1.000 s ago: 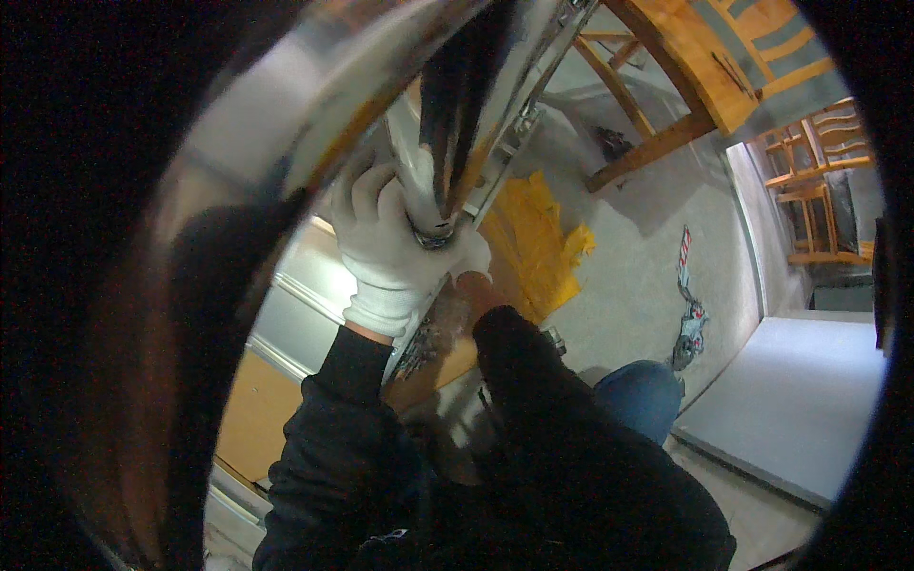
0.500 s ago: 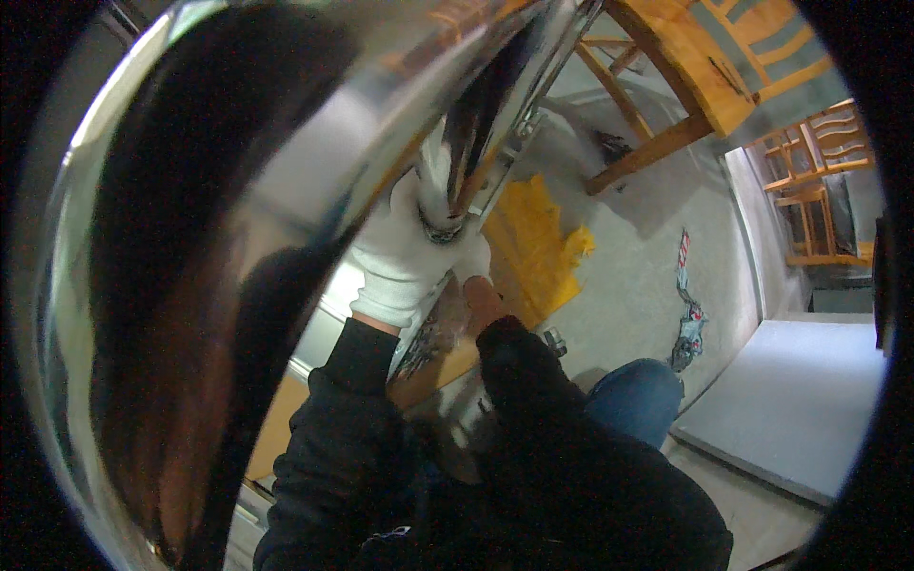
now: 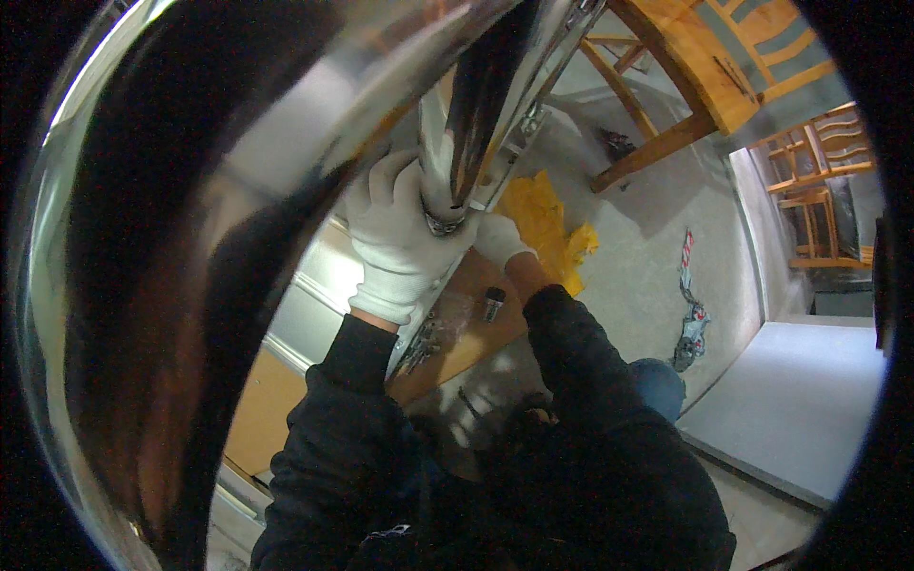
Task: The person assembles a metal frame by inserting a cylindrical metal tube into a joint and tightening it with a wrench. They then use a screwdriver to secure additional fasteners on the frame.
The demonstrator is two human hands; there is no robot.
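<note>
A shiny metal tube (image 3: 440, 176) runs down from the top of the view, with a dark ringed end. My left hand (image 3: 400, 238), in a white glove, is at this lower end, its fingers bent and slightly apart along the left side; the tube hides its thumb and part of the palm. Just right of the tube end is my right hand (image 3: 500, 240), also gloved and rounded closed. Its fingertips are hidden, so what it holds does not show. A large curved mirror-like metal surface (image 3: 314, 124) fills the left side, very near.
Below my hands, a brown board (image 3: 457, 357) carries a small black cylinder (image 3: 493, 303) and loose metal hardware (image 3: 419, 347). Yellow crumpled sheeting (image 3: 538, 214) lies beyond. Rightward are wooden furniture (image 3: 657, 152), a grey-and-red crumpled item (image 3: 692, 328) and a pale panel (image 3: 790, 400).
My right hand has moved up and right, beside the tube end, uncovering the black cylinder on the board. My left hand stays at the tube, its fingers more visible.
</note>
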